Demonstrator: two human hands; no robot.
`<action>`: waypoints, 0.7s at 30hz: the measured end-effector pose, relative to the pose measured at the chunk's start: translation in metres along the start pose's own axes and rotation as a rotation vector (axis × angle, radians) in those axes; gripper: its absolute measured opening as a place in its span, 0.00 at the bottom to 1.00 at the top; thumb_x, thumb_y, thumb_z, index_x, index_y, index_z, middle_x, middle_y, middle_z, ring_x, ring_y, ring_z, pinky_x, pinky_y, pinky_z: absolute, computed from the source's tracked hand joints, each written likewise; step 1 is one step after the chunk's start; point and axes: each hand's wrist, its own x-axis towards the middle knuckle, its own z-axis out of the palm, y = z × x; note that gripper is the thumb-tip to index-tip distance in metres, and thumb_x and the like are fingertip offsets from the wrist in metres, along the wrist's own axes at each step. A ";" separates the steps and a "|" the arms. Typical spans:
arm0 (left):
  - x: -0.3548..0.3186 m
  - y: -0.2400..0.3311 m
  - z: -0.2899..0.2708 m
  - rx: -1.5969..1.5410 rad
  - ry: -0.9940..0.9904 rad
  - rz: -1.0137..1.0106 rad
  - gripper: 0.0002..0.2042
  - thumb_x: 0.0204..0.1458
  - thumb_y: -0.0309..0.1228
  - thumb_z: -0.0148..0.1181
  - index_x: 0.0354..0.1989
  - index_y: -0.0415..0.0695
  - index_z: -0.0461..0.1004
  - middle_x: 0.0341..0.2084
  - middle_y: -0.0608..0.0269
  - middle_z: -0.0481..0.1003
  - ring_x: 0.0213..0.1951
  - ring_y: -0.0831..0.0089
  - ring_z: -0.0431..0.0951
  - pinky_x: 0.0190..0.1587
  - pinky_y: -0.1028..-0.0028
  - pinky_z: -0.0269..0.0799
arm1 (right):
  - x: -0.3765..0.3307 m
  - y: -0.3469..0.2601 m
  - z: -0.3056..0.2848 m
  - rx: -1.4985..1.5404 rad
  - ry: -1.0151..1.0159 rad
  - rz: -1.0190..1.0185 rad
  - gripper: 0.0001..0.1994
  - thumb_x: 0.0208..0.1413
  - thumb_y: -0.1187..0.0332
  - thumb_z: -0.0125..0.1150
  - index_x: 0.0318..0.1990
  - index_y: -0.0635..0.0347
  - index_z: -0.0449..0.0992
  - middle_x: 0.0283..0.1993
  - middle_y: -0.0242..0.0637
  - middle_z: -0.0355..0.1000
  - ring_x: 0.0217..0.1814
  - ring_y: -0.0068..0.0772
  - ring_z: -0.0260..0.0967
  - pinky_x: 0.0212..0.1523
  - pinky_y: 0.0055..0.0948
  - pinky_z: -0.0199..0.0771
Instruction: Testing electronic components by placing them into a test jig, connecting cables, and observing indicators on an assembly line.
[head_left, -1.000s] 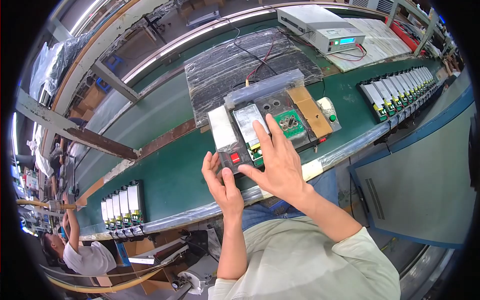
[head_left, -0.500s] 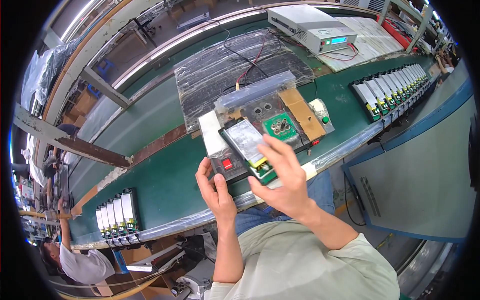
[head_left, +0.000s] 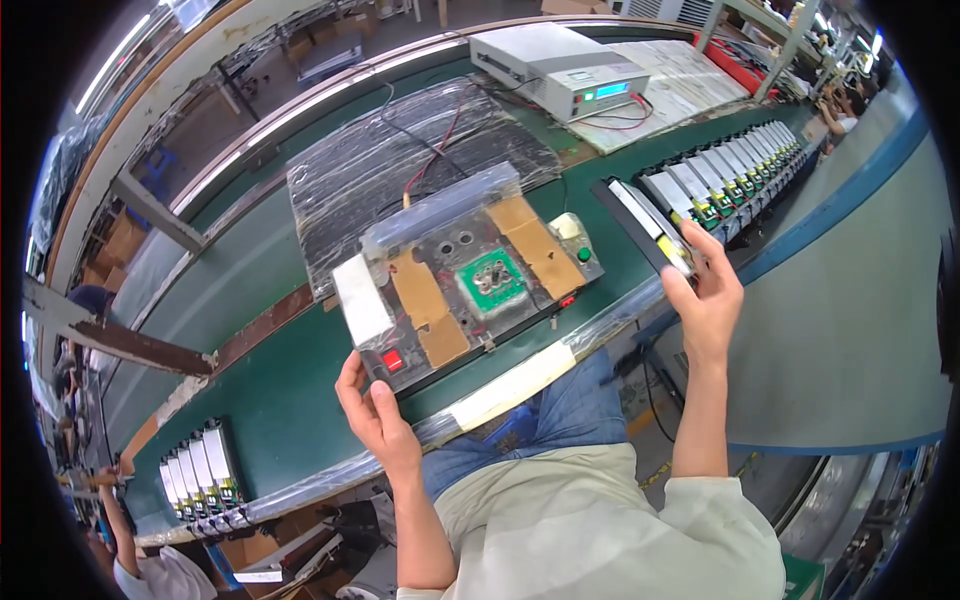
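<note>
My right hand (head_left: 708,300) pinches the near end of a circuit module (head_left: 645,225), a black case with a silver plate, yellow part and green board. The module is tilted on its side, just left of a row of similar modules (head_left: 690,190). My left hand (head_left: 378,420) grips the near left corner of a dark test fixture (head_left: 420,290), thumb at the front edge, fingers round the side. The fixture bears a red switch (head_left: 392,360), a green socket board (head_left: 490,282), brown cardboard strips (head_left: 535,245) and a white block (head_left: 362,300).
A shorter row of modules (head_left: 200,465) stands at the left of the green bench (head_left: 290,385). A bench instrument (head_left: 580,75) with a lit display sits at the back, with leads attached. Metal posts rise at the left; a large grey cabinet (head_left: 840,330) stands right. Other people work at both sides.
My right hand has lifted the module off the fixture and carried it right, toward the long row, turning it on its side. My left hand stays at the fixture's corner. The view has shifted.
</note>
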 end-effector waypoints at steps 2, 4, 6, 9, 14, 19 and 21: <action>0.000 -0.001 0.002 0.002 -0.001 0.019 0.23 0.74 0.33 0.55 0.72 0.31 0.68 0.65 0.50 0.72 0.65 0.63 0.74 0.66 0.66 0.71 | 0.016 0.032 -0.010 -0.259 0.030 -0.068 0.29 0.54 0.74 0.77 0.64 0.70 0.79 0.71 0.49 0.73 0.73 0.41 0.73 0.73 0.39 0.72; -0.001 0.000 0.003 0.031 0.004 0.010 0.23 0.74 0.32 0.55 0.71 0.31 0.68 0.64 0.51 0.73 0.64 0.64 0.74 0.67 0.66 0.70 | 0.021 0.055 -0.015 -0.381 -0.005 -0.131 0.29 0.54 0.74 0.77 0.64 0.68 0.79 0.71 0.49 0.73 0.73 0.43 0.73 0.73 0.39 0.73; -0.002 0.002 0.003 0.042 0.003 0.008 0.23 0.74 0.32 0.55 0.71 0.31 0.69 0.64 0.52 0.73 0.64 0.64 0.74 0.68 0.66 0.69 | 0.026 0.070 -0.020 -0.617 -0.097 -0.244 0.29 0.53 0.74 0.78 0.64 0.65 0.80 0.70 0.49 0.74 0.73 0.47 0.74 0.71 0.40 0.74; -0.002 0.001 0.004 0.066 0.001 -0.003 0.21 0.73 0.27 0.51 0.72 0.32 0.69 0.66 0.53 0.73 0.67 0.65 0.73 0.74 0.65 0.63 | 0.030 0.081 -0.016 -0.752 -0.197 -0.250 0.29 0.52 0.72 0.78 0.64 0.61 0.81 0.69 0.51 0.73 0.72 0.53 0.73 0.71 0.44 0.73; -0.001 0.001 0.002 0.022 0.007 -0.025 0.22 0.74 0.31 0.54 0.71 0.31 0.69 0.62 0.52 0.74 0.62 0.66 0.75 0.67 0.66 0.69 | 0.042 0.091 -0.005 -1.071 -0.098 -0.248 0.32 0.52 0.67 0.80 0.66 0.59 0.78 0.70 0.55 0.69 0.73 0.64 0.67 0.73 0.56 0.66; -0.001 -0.006 -0.005 0.042 -0.012 -0.027 0.22 0.73 0.27 0.52 0.72 0.31 0.69 0.65 0.54 0.75 0.65 0.66 0.74 0.71 0.65 0.65 | 0.055 0.098 -0.007 -1.209 -0.016 -0.251 0.35 0.55 0.61 0.79 0.70 0.56 0.75 0.74 0.59 0.66 0.77 0.69 0.62 0.76 0.60 0.60; -0.001 -0.006 -0.008 0.075 -0.002 -0.040 0.22 0.73 0.28 0.52 0.71 0.31 0.70 0.64 0.54 0.75 0.64 0.66 0.74 0.71 0.65 0.66 | 0.059 0.110 -0.016 -1.307 -0.043 -0.266 0.36 0.56 0.59 0.78 0.72 0.55 0.73 0.75 0.62 0.64 0.78 0.72 0.60 0.77 0.62 0.59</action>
